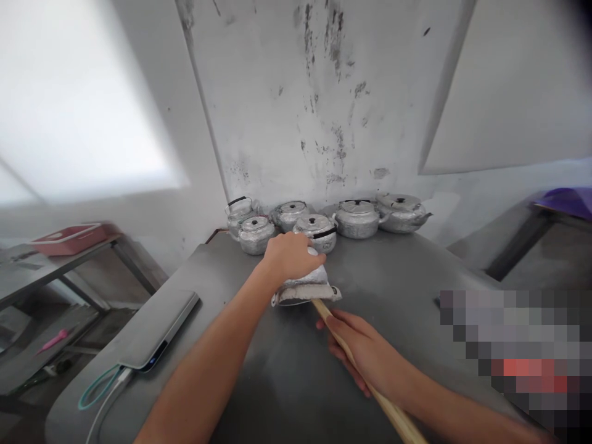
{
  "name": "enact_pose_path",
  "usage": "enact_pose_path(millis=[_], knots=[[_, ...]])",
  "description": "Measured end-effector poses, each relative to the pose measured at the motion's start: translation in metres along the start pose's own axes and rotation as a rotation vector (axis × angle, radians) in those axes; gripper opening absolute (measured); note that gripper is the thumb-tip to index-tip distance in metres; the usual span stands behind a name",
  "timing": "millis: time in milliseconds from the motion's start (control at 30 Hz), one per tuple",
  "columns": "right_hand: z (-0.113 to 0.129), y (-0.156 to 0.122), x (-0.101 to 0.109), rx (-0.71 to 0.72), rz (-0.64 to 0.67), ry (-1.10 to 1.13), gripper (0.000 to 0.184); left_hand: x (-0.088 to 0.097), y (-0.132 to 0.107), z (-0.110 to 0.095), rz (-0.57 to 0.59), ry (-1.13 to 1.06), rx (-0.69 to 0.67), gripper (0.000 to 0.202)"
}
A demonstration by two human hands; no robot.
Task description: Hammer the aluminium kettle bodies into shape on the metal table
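My left hand (292, 256) grips the top of a dented silver metal kettle body (319, 275), lying tipped with its open rim towards me. Lugs stick out at both ends of that rim, and no lid is on it. Much of the body is hidden behind my hand. My right hand (354, 345) is closed around a pale wooden stick (393, 413), which slants up from the lower right. The stick's far end meets the rim; whether it reaches inside is hard to see.
Several silver kettles (357, 219) with black lid knobs stand along the wall at the back of the grey table (370, 277). A grey power bank (160, 330) with a cable lies at left. Beyond are a side table with a pink tray (69, 239) and a purple item (567, 202).
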State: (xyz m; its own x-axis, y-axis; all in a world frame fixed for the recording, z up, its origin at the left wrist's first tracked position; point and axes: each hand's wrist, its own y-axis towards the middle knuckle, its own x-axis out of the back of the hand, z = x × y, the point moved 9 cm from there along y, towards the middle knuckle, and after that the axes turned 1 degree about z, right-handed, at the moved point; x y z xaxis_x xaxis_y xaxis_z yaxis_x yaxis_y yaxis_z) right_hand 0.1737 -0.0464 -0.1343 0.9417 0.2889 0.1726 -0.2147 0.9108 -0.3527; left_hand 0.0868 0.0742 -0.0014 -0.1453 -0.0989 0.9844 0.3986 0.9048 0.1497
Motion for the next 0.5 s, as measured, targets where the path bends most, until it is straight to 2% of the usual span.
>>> enact_pose_path(millis=[167,500], knots=[[-0.0038,0.0006,-0.0009,-0.061,0.026,0.005,0.03,-0.0003,0.0007,0.0005,-0.01,0.006,-0.002,0.053],[-0.0032,-0.0019,-0.004,-0.05,0.066,-0.07,0.02,0.001,-0.0005,-0.0005,-0.011,0.004,-0.007,0.051]])
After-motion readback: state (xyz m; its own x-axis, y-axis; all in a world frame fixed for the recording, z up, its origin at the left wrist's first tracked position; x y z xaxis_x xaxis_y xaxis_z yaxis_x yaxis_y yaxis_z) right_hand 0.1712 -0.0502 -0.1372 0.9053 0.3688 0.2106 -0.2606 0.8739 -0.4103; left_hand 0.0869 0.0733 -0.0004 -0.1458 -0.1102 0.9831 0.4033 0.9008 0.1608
